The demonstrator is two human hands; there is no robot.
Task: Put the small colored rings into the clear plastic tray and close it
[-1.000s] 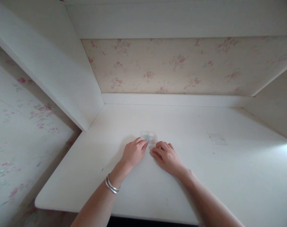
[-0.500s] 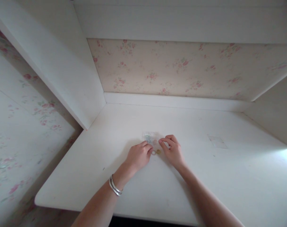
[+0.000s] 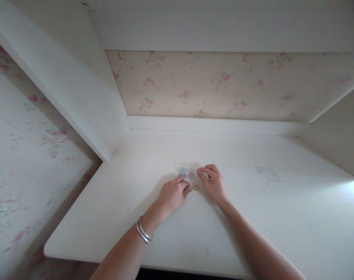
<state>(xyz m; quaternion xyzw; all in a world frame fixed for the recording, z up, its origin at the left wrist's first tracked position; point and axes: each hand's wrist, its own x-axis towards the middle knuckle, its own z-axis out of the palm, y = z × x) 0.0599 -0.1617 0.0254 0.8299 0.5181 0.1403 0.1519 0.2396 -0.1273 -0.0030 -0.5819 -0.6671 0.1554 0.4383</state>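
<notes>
My left hand (image 3: 173, 194), with silver bangles at the wrist, is closed in a pinch on a small pale ring (image 3: 190, 188), mostly hidden by the fingertips. Right beside it on the white desk lies a yellowish ring (image 3: 196, 187). Just behind these is a small clear plastic bag (image 3: 186, 166) with small greenish and pinkish items inside, too small to name. The thumb and forefinger of my right hand (image 3: 213, 182) are pinched together at the bag's right edge.
A second flat clear plastic bag (image 3: 268, 174) lies on the desk (image 3: 171, 245) to the right. Upright white panels (image 3: 86, 85) stand at left and right. A low ledge (image 3: 217, 125) runs along the back, below flowered wallpaper.
My left fingers have moved slightly right and closed over the pale ring, which lay uncovered before. My right hand stays almost in place at the bag's edge.
</notes>
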